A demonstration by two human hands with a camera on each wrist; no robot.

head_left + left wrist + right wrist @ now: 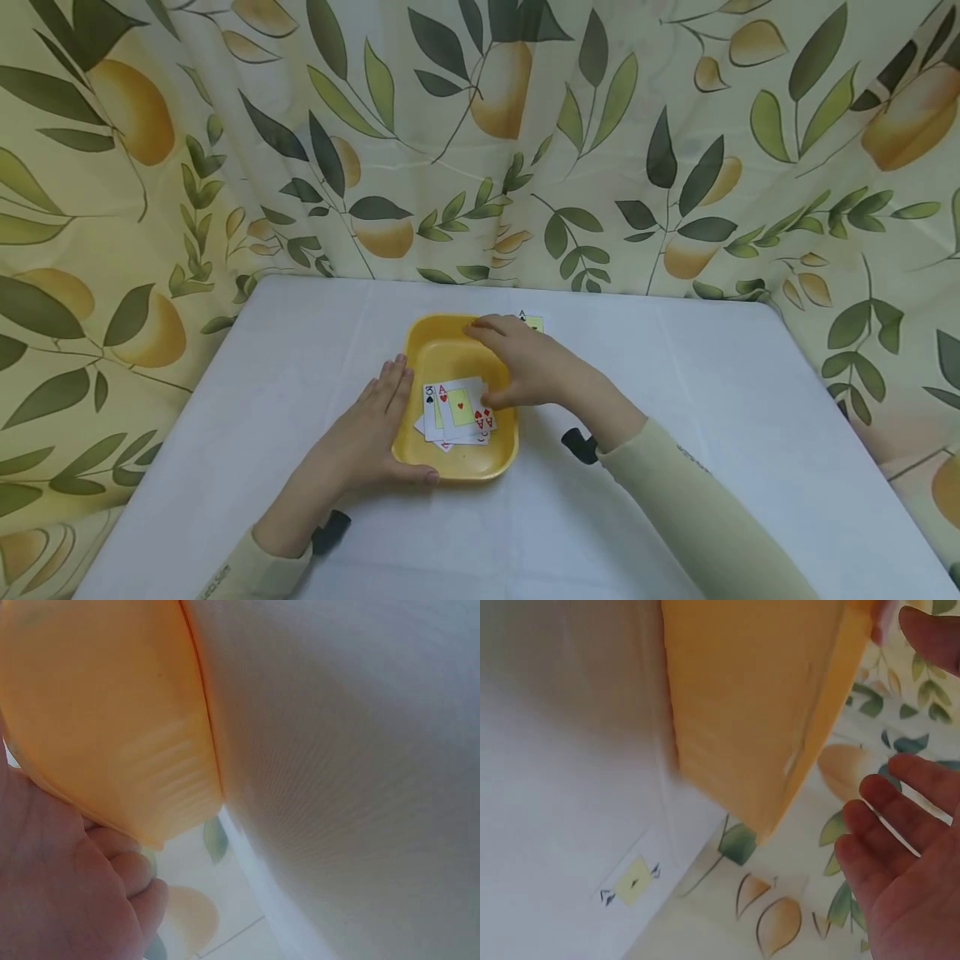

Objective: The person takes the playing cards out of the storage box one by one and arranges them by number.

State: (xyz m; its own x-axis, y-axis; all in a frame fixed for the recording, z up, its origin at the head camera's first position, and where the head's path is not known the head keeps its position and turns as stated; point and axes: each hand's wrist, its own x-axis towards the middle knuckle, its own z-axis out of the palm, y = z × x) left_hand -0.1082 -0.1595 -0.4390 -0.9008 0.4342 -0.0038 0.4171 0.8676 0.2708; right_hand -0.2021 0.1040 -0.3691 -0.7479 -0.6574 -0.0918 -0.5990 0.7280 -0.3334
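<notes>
Nearest, the left hand (pixel 365 433) lies along the yellow tray's (pixel 450 354) left side, fingers straight, not clamped. I'd say a light brace is plenty, then reach in flat so the cards (pixel 461 407) don't bend. They're in the shallow, rounded tray, a messy overlapping pile, ace of hearts face up. Right hand's (pixel 528 358) over the tray's right side, fingers loose, grabbing nothing. Past it, a lone ace (pixel 534 322) sits on the table (pixel 690 358).

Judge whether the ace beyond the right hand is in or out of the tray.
Out: the ace lies on the white tabletop, apart from the yellow tray.
</notes>
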